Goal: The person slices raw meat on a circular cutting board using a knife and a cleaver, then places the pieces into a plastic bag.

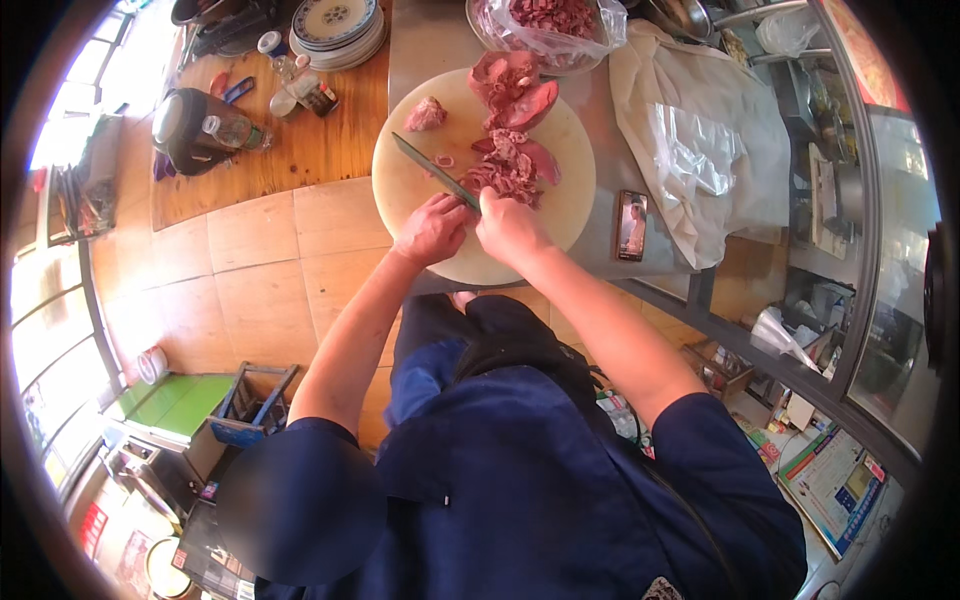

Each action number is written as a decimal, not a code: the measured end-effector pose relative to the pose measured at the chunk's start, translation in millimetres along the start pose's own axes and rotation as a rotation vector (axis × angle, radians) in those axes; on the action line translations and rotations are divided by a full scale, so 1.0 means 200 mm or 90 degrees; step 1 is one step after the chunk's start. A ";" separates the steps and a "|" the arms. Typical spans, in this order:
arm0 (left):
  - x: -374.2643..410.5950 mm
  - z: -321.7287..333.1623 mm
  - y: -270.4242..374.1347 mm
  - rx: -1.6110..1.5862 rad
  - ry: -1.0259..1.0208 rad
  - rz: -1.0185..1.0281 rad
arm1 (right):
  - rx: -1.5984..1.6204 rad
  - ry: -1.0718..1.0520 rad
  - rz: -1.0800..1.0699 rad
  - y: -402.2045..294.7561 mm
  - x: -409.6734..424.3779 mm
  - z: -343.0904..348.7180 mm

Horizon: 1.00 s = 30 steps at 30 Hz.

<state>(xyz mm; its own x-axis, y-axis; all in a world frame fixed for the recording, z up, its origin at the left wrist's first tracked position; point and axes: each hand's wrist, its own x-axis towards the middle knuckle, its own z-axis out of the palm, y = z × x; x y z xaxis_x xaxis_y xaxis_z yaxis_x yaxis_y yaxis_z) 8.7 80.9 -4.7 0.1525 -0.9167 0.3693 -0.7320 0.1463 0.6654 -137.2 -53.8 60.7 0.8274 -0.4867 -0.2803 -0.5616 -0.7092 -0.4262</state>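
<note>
My right hand (511,229) grips a kitchen knife (433,169) near the front of a round, pale cutting board (397,214). The blade slants away to the far left over the board. Close beside the blade is my left hand (431,231), fingers curled down; whether a piece of meat lies under them is hidden. Just beyond my right hand sits a heap of sliced reddish meat (499,178). Larger meat chunks (517,90) rest at the board's far right, and a smaller meat piece (426,114) lies alone at the far left. A thin slice (444,160) is near the blade.
Beyond the board, a bowl lined with a plastic bag (592,37) holds cut meat. A phone (631,225) and a beige cloth (637,97) lie to the right. On the wooden table at left are stacked plates (337,52), seasoning jars (311,91) and a plastic bottle (238,133).
</note>
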 end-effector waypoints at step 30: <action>-0.04 0.00 -0.08 0.062 0.050 -0.029 | 0.078 -0.032 0.022 0.03 -0.17 -0.04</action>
<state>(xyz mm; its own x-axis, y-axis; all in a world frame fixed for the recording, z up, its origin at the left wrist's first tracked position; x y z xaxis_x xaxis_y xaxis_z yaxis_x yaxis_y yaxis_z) 19.7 85.4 -18.3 0.2363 -0.8891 0.3920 -0.7837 0.0641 0.6178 -168.3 -45.0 74.0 0.8089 -0.4815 -0.3373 -0.5866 -0.6234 -0.5170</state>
